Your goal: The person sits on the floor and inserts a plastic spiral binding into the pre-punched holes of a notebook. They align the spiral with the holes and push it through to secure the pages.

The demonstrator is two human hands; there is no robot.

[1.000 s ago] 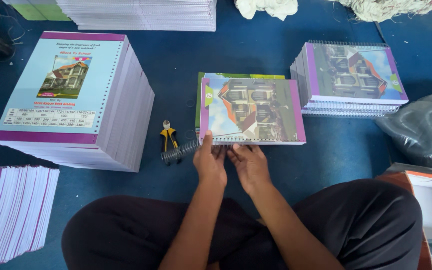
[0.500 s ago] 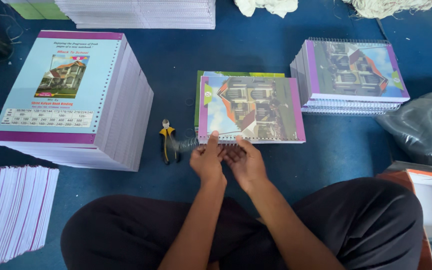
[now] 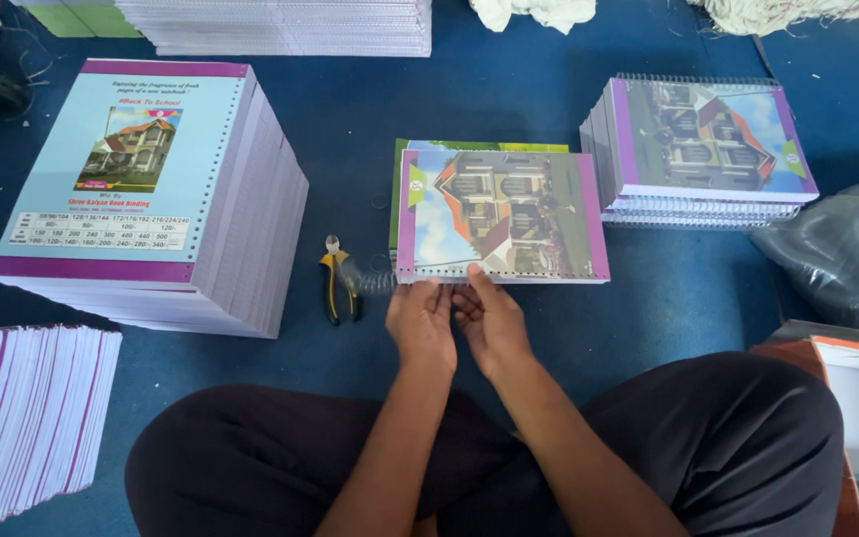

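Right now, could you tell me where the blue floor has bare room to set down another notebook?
Bare floor lies between the tall stack and the middle notebook, and again ahead of that notebook. A smaller patch lies between the right stack and the knee. It is crowded by the pliers, wire coil and both hands.
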